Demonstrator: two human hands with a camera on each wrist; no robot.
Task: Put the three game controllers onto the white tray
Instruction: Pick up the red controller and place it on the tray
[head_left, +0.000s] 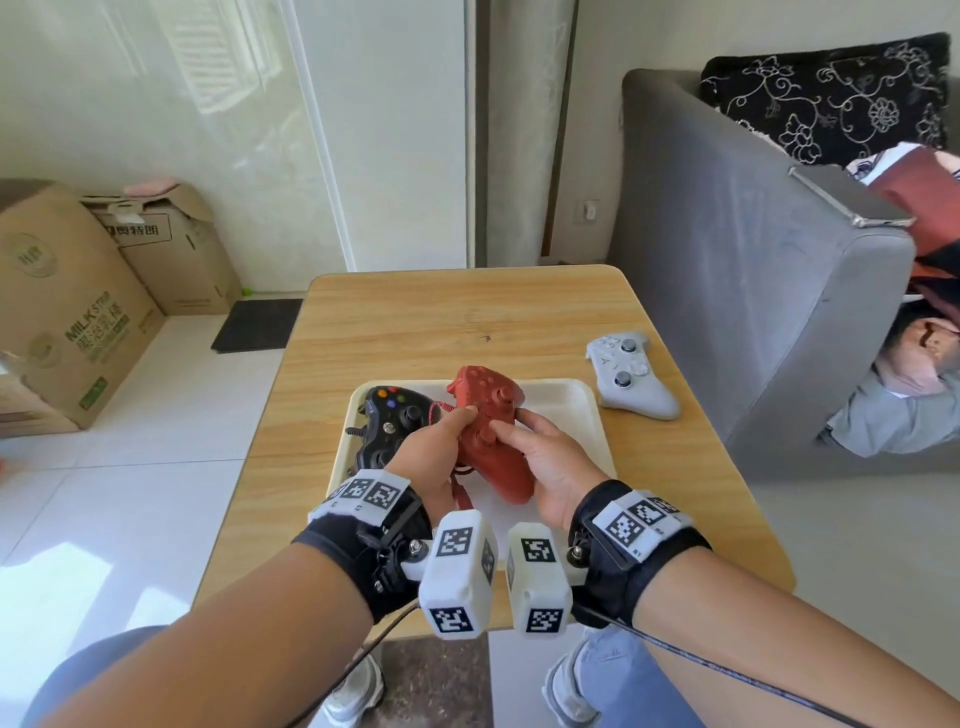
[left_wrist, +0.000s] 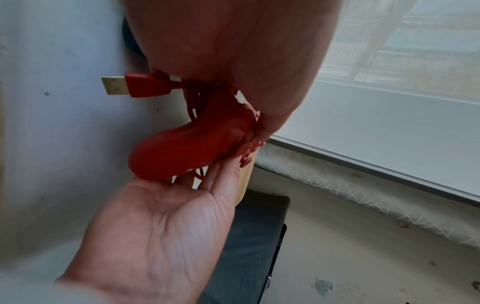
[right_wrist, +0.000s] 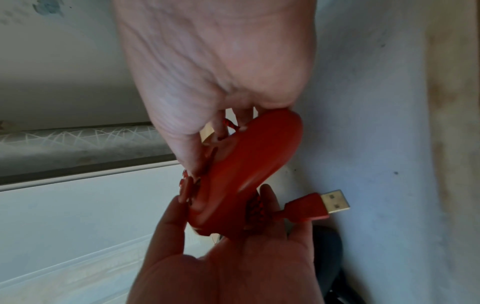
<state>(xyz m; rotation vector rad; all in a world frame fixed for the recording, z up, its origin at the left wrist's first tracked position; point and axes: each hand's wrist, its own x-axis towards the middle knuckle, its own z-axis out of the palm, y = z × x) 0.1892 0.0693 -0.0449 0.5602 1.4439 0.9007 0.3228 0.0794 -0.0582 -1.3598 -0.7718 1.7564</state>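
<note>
Red controller (head_left: 491, 431) sits clamped in my left hand (head_left: 434, 457) and right hand (head_left: 548, 462), fingers curled round it, above the tray (head_left: 561, 410).

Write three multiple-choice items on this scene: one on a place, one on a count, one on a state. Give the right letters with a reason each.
1. Where does the grey controller lie?
A. On the wooden table, right of the white tray
B. On the tray
C. On the floor

2. How many controllers lie on the tray right now?
A. None
B. One
C. Three

3. How is the red controller held?
A. It lies free on the table
B. By one hand only
C. By both hands above the tray

Key:
1 A, the grey controller rests on bare wood past the tray's right rim.
2 B, only the black controller lies on the tray; the red one is in the hands.
3 C, the left hand and the right hand each have a grip on it, and its red USB plug hangs free.
</note>
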